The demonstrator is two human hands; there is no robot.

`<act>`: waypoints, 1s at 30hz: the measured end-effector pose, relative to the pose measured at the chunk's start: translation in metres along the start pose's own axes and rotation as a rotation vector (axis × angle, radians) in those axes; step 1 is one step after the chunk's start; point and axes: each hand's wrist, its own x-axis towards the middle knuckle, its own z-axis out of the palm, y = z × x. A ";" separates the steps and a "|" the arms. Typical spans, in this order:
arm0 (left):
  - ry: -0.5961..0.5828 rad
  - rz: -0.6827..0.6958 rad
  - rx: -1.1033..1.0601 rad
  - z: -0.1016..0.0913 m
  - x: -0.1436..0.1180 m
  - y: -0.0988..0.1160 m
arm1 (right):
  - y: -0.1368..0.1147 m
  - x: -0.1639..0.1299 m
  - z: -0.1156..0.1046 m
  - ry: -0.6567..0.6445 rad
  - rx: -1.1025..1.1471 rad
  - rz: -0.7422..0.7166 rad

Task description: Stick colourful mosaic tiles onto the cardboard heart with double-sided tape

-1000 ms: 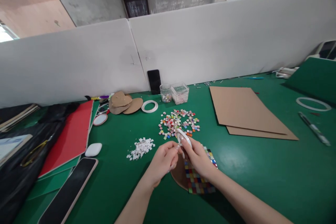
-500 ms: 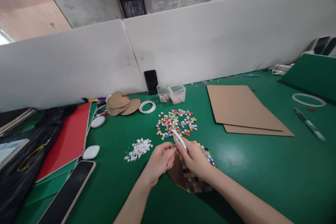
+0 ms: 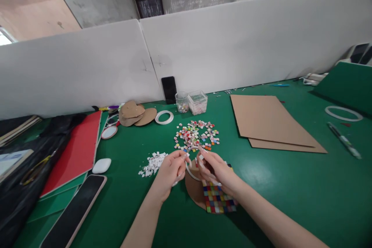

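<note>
Between my hands a thin white ring (image 3: 189,173) is held up over a round brown cardboard piece (image 3: 193,192). My left hand (image 3: 170,172) is closed, its thumb and finger pinching the ring's left side. My right hand (image 3: 217,171) is closed at the ring's upper right, with a small pale square piece at its fingertips; its other fingers curl inward. Beneath the right hand lies a sheet of multicoloured mosaic tiles (image 3: 217,197), partly covering the cardboard. Just beyond the hands are loose coloured tiles (image 3: 190,133). A pile of small white pieces (image 3: 152,164) lies left of them.
Clear tubs (image 3: 198,102) and a leaning phone (image 3: 169,90) stand at the back. White rings (image 3: 164,117) and cardboard shapes (image 3: 132,111) lie left of them. Cardboard sheets (image 3: 270,122) and a pen (image 3: 344,140) are rightward; a dark tablet-like slab (image 3: 74,211) lies near left.
The ring has turned from nearly edge-on to showing its round opening. My hands have moved apart, the left hand slightly leftward, and more of the tile sheet shows.
</note>
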 end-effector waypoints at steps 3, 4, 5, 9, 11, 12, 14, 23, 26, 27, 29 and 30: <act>0.158 0.080 0.174 -0.007 0.002 0.002 | 0.001 0.000 -0.001 -0.026 0.088 0.007; 0.225 0.118 0.280 -0.011 0.003 0.002 | 0.002 0.000 -0.002 -0.031 0.113 0.003; 0.294 0.162 0.401 -0.016 0.004 0.002 | 0.003 0.001 -0.003 -0.032 0.133 -0.001; 0.477 0.246 0.812 -0.037 0.007 0.003 | 0.004 0.001 -0.006 -0.016 0.167 -0.009; 0.467 0.181 0.928 -0.046 0.006 0.004 | 0.004 0.001 -0.007 -0.016 0.175 -0.007; 0.454 0.138 0.970 -0.050 0.006 0.005 | 0.004 0.001 -0.007 -0.015 0.180 -0.008; 0.441 0.066 1.019 -0.056 0.005 0.006 | 0.004 0.001 -0.007 -0.008 0.186 -0.015; 0.427 0.017 0.946 -0.081 0.008 0.001 | 0.005 0.003 -0.009 0.020 0.173 -0.052; 0.423 0.026 0.898 -0.085 0.009 0.000 | 0.004 0.002 -0.008 0.011 0.177 -0.066; 0.427 0.023 0.889 -0.085 0.009 0.000 | 0.004 0.002 -0.007 0.004 0.164 -0.075; 0.435 0.006 0.890 -0.084 0.008 0.002 | 0.004 0.001 -0.007 0.001 0.128 -0.091; 0.436 -0.006 0.900 -0.084 0.007 0.004 | 0.004 0.001 -0.007 0.004 0.114 -0.095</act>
